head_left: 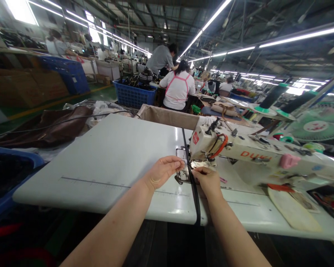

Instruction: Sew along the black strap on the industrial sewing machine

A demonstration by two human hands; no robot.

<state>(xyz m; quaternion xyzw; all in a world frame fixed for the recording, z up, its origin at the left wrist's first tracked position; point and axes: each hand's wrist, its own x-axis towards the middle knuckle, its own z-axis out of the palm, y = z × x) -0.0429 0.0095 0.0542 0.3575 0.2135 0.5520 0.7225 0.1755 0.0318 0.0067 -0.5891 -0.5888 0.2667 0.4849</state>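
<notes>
A long narrow black strap [195,196] runs from the table's front edge, past the sewing machine's needle area, to the back. My right hand [209,180] is closed, thumb and index finger pinched at the strap's right edge, just in front of the presser foot area. To the left of the strap, my left hand [165,170] has its thumb and fingertips brought together beside the metal plate [183,175]; what is between them, if anything, is too small to make out. The white sewing machine [239,148] stands right of the strap, its head above my fingers.
The white tabletop [108,155] carries a printed ruler [100,182]. A beige fabric-lined bin [167,118] adjoins its back edge. Blue crates [135,94] and brown material [52,126] lie beyond. A green fan [317,124] and thread cones [275,97] stand right. Several people work ahead.
</notes>
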